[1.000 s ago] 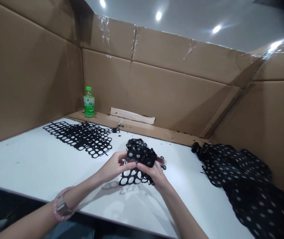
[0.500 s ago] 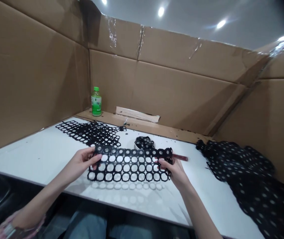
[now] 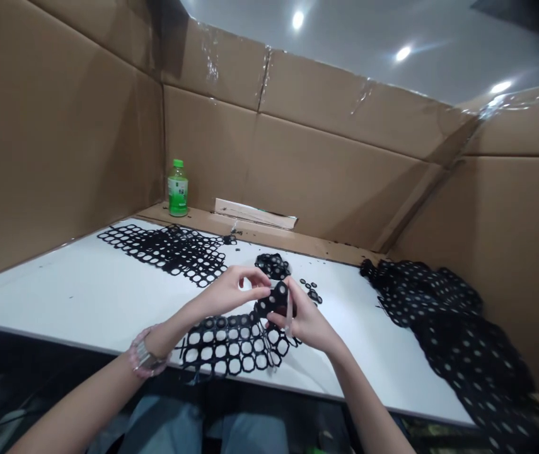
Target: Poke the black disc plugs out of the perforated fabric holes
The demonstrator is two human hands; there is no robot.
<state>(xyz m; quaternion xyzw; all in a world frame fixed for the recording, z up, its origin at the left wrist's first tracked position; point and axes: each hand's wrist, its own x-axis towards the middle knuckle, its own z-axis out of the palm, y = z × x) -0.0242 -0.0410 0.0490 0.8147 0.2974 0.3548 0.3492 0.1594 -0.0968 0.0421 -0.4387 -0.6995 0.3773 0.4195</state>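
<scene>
A strip of black mesh fabric with rows of round holes hangs bunched from my hands over the table's near edge. My right hand is closed on its gathered upper end. Along the same palm stands a slim pale tool; its kind I cannot make out. My left hand reaches across with thumb and fingertips together at the mesh's folded top edge. Just beyond the hands sits a dark heap of dotted black pieces. Several small black scraps lie right of it.
More cut black mesh is spread at the table's back left. A large pile of dotted black fabric covers the right side. A green-capped bottle stands at the back by the cardboard wall. A cardboard strip lies nearby.
The mesh strip, earlier stretched flat between both hands, is now gathered at its right end. My left hand has moved right, close to my right hand. Small scraps now show beside the heap.
</scene>
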